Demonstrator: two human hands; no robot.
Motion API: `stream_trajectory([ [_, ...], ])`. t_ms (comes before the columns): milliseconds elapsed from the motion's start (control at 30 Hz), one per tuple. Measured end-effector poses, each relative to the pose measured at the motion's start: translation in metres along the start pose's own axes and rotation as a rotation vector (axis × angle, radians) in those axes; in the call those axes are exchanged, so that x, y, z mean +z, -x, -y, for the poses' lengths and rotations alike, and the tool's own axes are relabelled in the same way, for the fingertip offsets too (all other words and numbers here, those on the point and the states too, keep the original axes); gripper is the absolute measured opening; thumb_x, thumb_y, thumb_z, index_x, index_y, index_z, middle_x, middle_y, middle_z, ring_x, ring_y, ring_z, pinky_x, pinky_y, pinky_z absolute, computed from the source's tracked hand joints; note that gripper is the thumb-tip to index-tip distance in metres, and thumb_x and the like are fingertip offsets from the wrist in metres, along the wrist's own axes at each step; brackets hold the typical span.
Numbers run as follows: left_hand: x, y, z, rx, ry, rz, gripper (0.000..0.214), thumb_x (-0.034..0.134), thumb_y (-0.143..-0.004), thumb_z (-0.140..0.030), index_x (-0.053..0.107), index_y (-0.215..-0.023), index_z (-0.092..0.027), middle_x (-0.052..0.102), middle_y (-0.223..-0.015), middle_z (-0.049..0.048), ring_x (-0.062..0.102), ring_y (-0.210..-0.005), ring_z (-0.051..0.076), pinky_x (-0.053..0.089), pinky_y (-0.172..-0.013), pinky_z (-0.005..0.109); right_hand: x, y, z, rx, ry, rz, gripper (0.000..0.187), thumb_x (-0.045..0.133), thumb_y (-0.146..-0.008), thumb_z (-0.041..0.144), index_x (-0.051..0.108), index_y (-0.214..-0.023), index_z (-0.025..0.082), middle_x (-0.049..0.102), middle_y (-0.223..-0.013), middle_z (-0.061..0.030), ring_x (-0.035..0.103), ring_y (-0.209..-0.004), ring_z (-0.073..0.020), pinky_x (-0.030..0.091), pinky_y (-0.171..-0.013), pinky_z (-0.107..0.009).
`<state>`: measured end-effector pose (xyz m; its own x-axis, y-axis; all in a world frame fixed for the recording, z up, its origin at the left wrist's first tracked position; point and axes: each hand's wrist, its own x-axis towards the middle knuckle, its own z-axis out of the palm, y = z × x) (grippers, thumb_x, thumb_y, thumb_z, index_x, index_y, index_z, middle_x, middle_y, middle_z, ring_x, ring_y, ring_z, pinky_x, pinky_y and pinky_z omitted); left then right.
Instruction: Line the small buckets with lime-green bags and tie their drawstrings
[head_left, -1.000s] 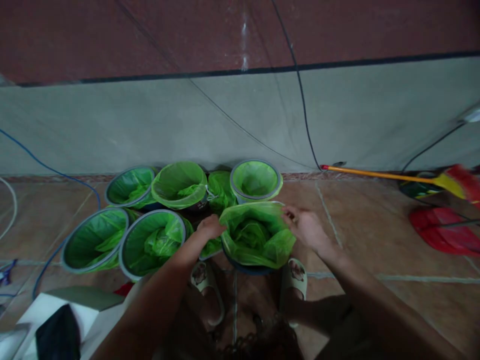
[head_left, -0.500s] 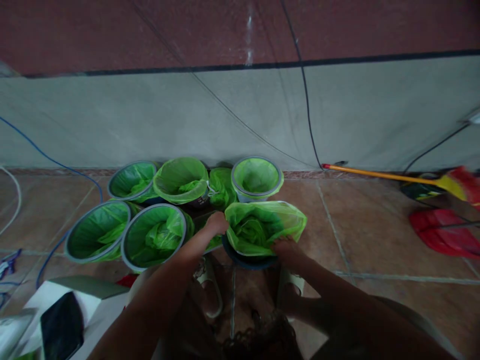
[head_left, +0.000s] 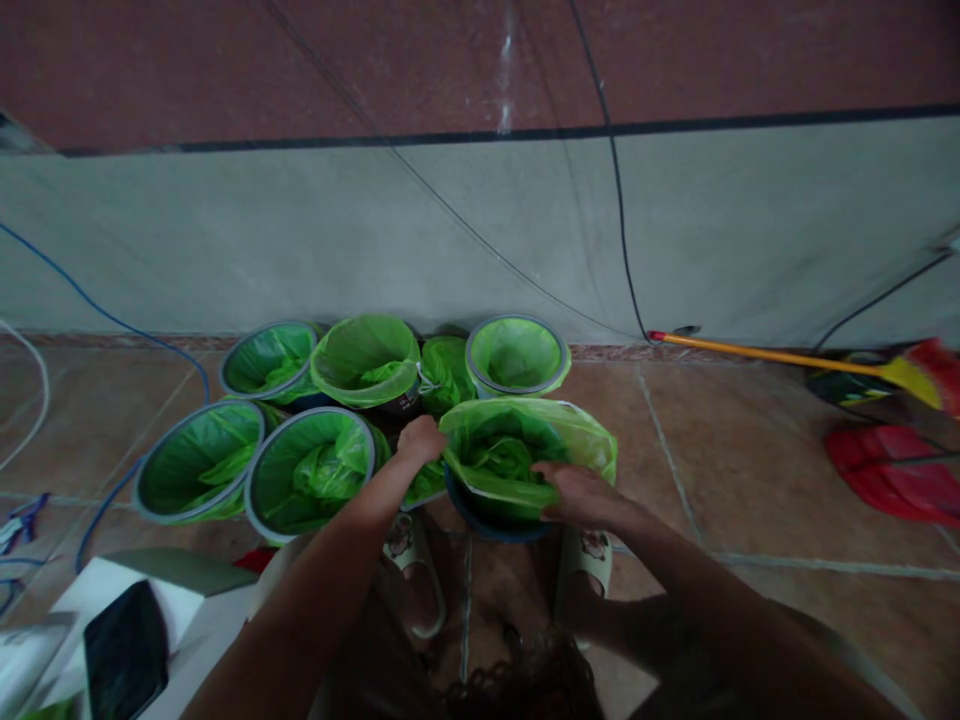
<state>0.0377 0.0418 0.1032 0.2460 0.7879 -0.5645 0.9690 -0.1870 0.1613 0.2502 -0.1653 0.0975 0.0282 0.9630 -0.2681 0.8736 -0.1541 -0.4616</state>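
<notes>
A green plastic bag (head_left: 517,462) sits spread in the mouth of a dark blue bin (head_left: 499,522) on the floor between my feet. My left hand (head_left: 422,440) is closed on the bag's edge at the left of the rim. At the front right, my right hand (head_left: 577,492) grips the bag's near edge, thumb outside and fingers over it. The bag's right side stands out past the rim, and its front edge is lifted clear of the bin's front rim.
Several green-lined bins (head_left: 311,475) stand at the left, with another lined bin (head_left: 517,355) by the wall. A white box with a black phone (head_left: 126,650) is at lower left. A broom (head_left: 772,354) and red dustpan (head_left: 892,470) lie right.
My right hand has shifted slightly up, its fingers now reaching over the bag's near edge. My left hand has moved a little left and up, still at the bag's left edge.
</notes>
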Motion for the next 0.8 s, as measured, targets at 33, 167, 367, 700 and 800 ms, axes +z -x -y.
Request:
stream_trajectory([
  [33,0.001,-0.001,-0.001,0.005,0.009,0.011,0.026,0.056,-0.081,-0.026,0.073,-0.095,-0.012,0.076,-0.079,0.0138,0.073,-0.079,0.022,0.052,-0.067,0.024,0.001,-0.001,0.011,-0.03,0.045,0.0,0.06,0.078,-0.066,0.036,0.063,-0.123,0.021,0.068,-0.111,-0.011,0.061,-0.101,-0.0303,0.046,-0.084,-0.037],
  [167,0.002,-0.003,-0.005,-0.014,0.069,0.058,0.024,0.056,-0.082,-0.027,0.074,-0.088,-0.011,0.076,-0.08,0.0138,0.074,-0.075,0.021,0.051,-0.063,0.023,0.009,-0.006,0.059,-0.177,0.207,0.052,0.041,0.066,-0.081,0.033,0.061,-0.12,0.018,0.063,-0.118,-0.0123,0.053,-0.112,-0.0296,0.04,-0.095,-0.04],
  [367,0.001,-0.004,-0.007,-0.033,0.153,0.108,0.025,0.055,-0.081,-0.025,0.073,-0.089,-0.009,0.076,-0.082,0.015,0.072,-0.064,0.02,0.05,-0.053,0.023,0.031,-0.025,0.073,-0.156,0.35,0.07,0.026,0.043,-0.092,0.013,0.068,-0.098,0.014,0.066,-0.104,-0.0156,0.055,-0.104,-0.0278,0.038,-0.092,-0.042],
  [700,-0.021,0.015,-0.002,0.243,0.12,-0.046,0.043,0.052,-0.089,-0.045,0.07,-0.108,-0.011,0.075,-0.088,0.0102,0.071,-0.083,0.021,0.051,-0.071,0.025,0.024,-0.03,0.065,-0.015,-0.304,0.059,0.032,0.051,-0.092,0.031,0.06,-0.064,0.017,0.052,-0.058,0.0015,0.048,-0.059,-0.012,0.032,-0.058,-0.025],
  [800,-0.031,0.032,-0.003,0.521,0.155,0.064,0.042,0.064,-0.08,-0.036,0.067,-0.118,-0.017,0.073,-0.103,0.0047,0.068,-0.086,0.019,0.05,-0.075,0.023,0.029,-0.027,0.058,0.026,-0.386,0.072,0.033,0.05,-0.089,0.03,0.054,-0.059,0.018,0.043,-0.054,0.0035,0.042,-0.054,-0.0106,0.029,-0.053,-0.024],
])
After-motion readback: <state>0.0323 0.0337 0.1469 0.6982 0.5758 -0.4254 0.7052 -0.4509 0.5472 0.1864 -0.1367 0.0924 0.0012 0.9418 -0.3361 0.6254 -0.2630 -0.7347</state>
